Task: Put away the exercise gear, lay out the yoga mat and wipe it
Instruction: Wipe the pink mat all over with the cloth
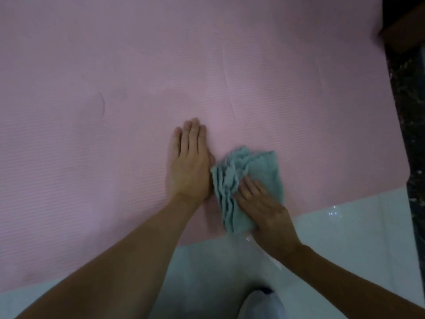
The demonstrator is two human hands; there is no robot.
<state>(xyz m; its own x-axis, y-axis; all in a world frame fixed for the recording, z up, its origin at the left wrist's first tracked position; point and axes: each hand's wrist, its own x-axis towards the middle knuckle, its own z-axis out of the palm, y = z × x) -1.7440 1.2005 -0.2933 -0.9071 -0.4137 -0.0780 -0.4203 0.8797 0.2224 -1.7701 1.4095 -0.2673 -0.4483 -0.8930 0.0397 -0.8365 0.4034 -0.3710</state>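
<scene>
A pink yoga mat (138,77) lies unrolled flat on the floor and fills most of the view. My left hand (189,162) rests palm down on the mat near its front edge, fingers straight and together. Right beside it lies a folded, bunched green cloth (250,171) on the mat. My right hand (259,203) presses on the cloth's near part with its fingers laid over the folds; whether the thumb grips underneath is hidden.
White glossy floor tiles (345,226) run along the mat's near edge. A dark speckled stone strip (411,111) borders the mat on the right, with dark furniture (404,21) in the top right corner. My knee in light cloth (259,305) shows at the bottom.
</scene>
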